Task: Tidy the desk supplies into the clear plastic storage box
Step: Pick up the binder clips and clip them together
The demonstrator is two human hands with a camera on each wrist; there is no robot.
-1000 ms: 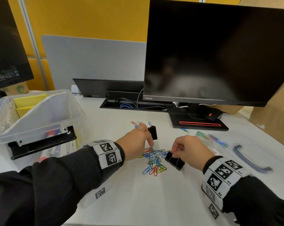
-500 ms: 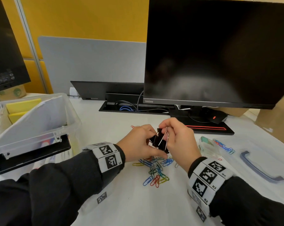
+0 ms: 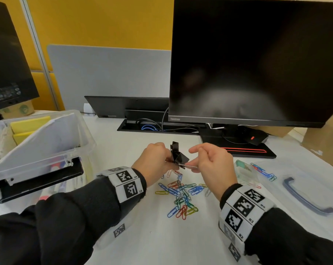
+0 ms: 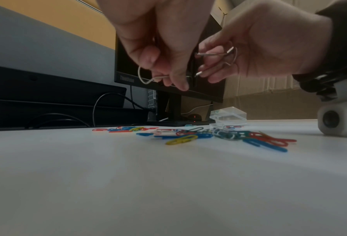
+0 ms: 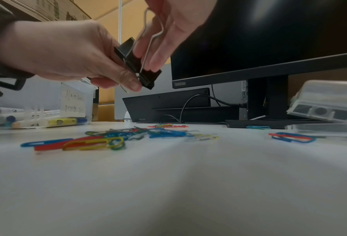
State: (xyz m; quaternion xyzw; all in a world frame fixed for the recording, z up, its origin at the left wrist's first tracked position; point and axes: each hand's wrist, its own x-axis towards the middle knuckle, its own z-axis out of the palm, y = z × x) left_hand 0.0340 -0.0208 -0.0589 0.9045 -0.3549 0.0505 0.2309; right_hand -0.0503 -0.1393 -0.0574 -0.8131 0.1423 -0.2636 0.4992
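Both hands meet above the desk on a small cluster of black binder clips (image 3: 178, 156) (image 5: 136, 63). My left hand (image 3: 158, 159) pinches the clips from the left. My right hand (image 3: 205, 161) pinches their silver wire handles (image 4: 215, 54) from the right. Below the hands lies a scatter of coloured paper clips (image 3: 181, 194) (image 4: 198, 135) (image 5: 112, 138). The clear plastic storage box (image 3: 47, 150) stands at the left with its black latch flap hanging open; it holds yellow sticky notes, paper and pens.
A black monitor (image 3: 257, 60) on its stand (image 3: 238, 148) fills the back right. A small clear case (image 3: 246, 169) and more paper clips (image 3: 263, 171) lie right of my hands. The box's clear lid with a blue handle (image 3: 305, 197) rests at far right.
A second ago each hand was low on the desk picking up binder clips. Both rose and came together; now they hold the clips between them in the air.
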